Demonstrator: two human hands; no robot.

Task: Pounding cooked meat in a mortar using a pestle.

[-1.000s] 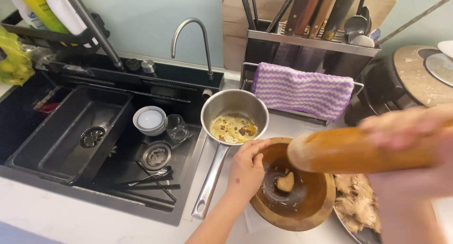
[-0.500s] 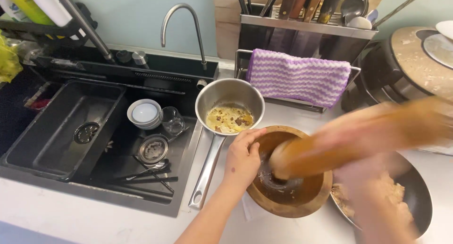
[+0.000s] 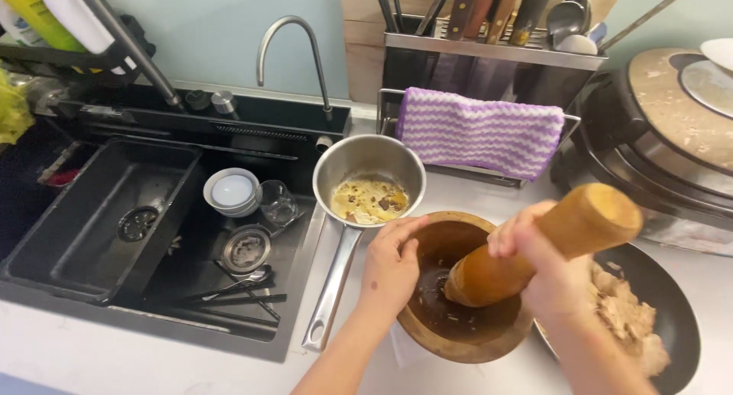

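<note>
Wooden and dark inside, the mortar (image 3: 466, 334) sits on the pale counter (image 3: 99, 357) just right of the sink (image 3: 76, 235), and I see my left hand (image 3: 391, 264) curled over its near-left rim, fingers hooked on the edge, steadying it. My right hand (image 3: 544, 265) is wrapped tight around the wooden pestle (image 3: 546, 246), which leans up to the right with its lower end down in the bowl of the mortar. Touching the mortar's far rim is a small steel saucepan (image 3: 369, 166) with yellowish residue in it, its long handle running down toward me past my left wrist. To the right, partly behind my right arm, a dark pan (image 3: 672, 311) holds pale shredded food. A purple-and-white striped cloth (image 3: 477, 132) hangs on the rack behind.
</note>
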